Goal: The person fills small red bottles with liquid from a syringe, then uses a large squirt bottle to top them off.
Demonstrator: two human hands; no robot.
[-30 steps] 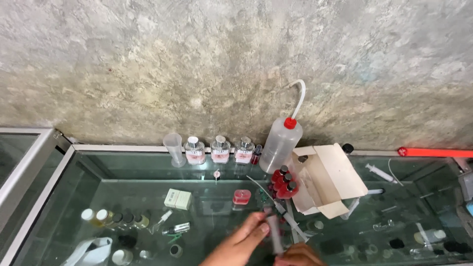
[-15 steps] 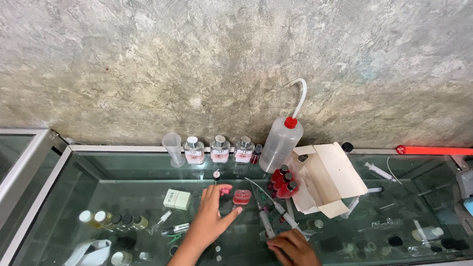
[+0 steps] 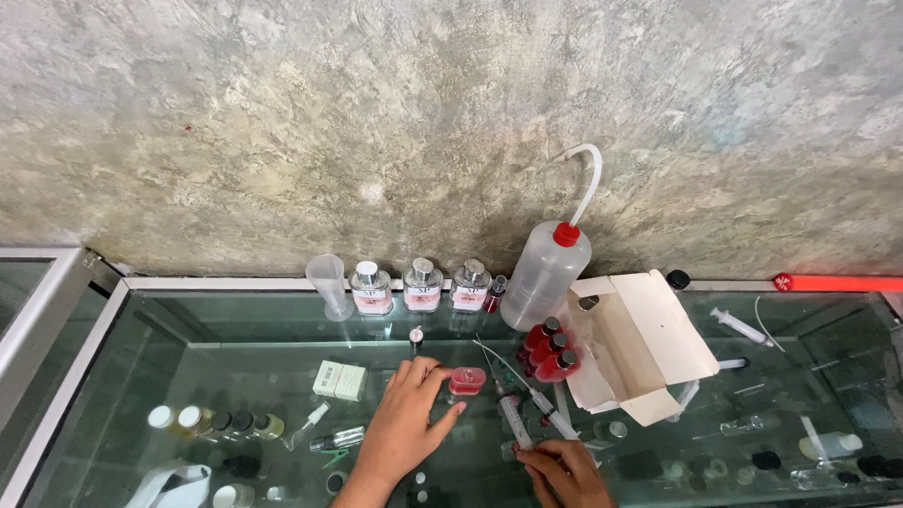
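Left hand (image 3: 403, 428) lay flat, fingers spread, fingertips touching small red-capped jar (image 3: 467, 380) on glass counter (image 3: 235, 376). Right hand (image 3: 564, 472) was closed round clear plastic syringe (image 3: 513, 420) at bottom edge. Beyond: translucent wash bottle (image 3: 545, 276) with red cap and curved spout; open cardboard box (image 3: 640, 343); three square glass bottles (image 3: 421, 285) along rough concrete wall (image 3: 423, 122).

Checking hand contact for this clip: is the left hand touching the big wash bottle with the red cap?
No, the left hand lies by the small red bottle on the glass counter, apart from the wash bottle by the wall.
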